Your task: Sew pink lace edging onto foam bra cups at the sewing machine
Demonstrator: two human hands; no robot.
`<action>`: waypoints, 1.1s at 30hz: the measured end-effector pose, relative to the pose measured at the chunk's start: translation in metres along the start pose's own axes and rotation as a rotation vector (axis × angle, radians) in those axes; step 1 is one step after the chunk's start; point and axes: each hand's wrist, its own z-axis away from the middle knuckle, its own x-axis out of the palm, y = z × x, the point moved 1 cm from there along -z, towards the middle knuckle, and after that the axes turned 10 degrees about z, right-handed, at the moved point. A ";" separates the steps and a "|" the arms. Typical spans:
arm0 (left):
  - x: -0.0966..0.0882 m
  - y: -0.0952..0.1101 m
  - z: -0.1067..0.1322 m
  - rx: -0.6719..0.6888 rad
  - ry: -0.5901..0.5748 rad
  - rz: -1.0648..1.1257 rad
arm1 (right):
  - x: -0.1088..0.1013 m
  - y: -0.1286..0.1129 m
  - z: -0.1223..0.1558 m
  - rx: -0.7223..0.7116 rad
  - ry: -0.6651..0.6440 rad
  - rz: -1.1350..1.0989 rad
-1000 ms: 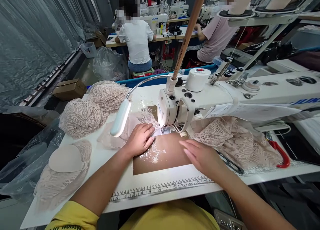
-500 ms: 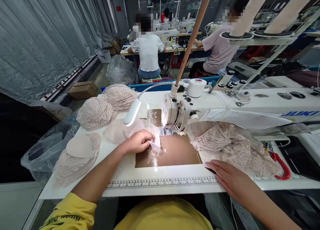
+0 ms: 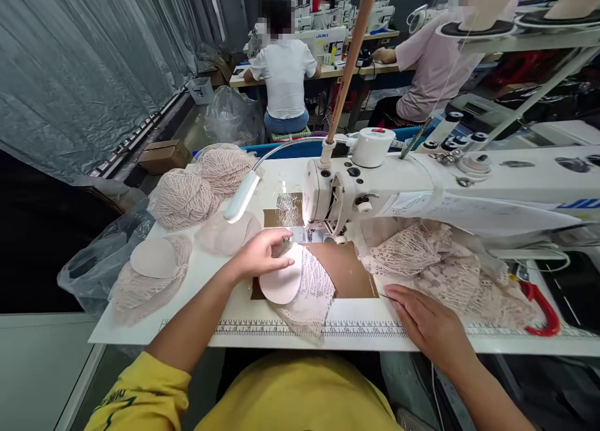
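Observation:
My left hand (image 3: 265, 254) grips the top edge of a lace cup piece (image 3: 316, 281), its thumb over the smooth pale round pad (image 3: 284, 284). The lace fans out towards the table's front edge, over the brown plate (image 3: 349, 272). Just behind stands the sewing machine head (image 3: 323, 197), its needle area apart from the piece. My right hand (image 3: 424, 318) rests at the plate's right corner, closed round a thin tool; only a narrow pointed tip shows, so I cannot tell its kind.
Another lace cup piece (image 3: 152, 259) and a sheer piece (image 3: 227, 231) lie left. Behind them sit lace bundles (image 3: 182, 197). Right of the needle are heaped lace (image 3: 435, 256) and a red-handled tool (image 3: 544, 309). A lamp (image 3: 242, 197) overhangs the table; a printed ruler (image 3: 365, 329) runs along its front.
My left hand has pulled the lace piece from the needle area towards me, and its round pad now faces up. My right hand stays near the plate's corner. The view has shifted slightly.

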 end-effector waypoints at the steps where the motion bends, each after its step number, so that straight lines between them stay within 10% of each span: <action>1: -0.002 -0.007 -0.005 -0.067 0.014 0.032 | -0.002 -0.003 -0.002 0.016 0.011 -0.021; 13: 0.014 -0.007 -0.005 -0.279 -0.047 0.529 | 0.026 -0.042 -0.081 0.265 -0.455 -0.468; 33: 0.025 -0.020 -0.008 -0.236 -0.110 0.771 | 0.049 -0.068 -0.129 0.396 -0.497 -0.938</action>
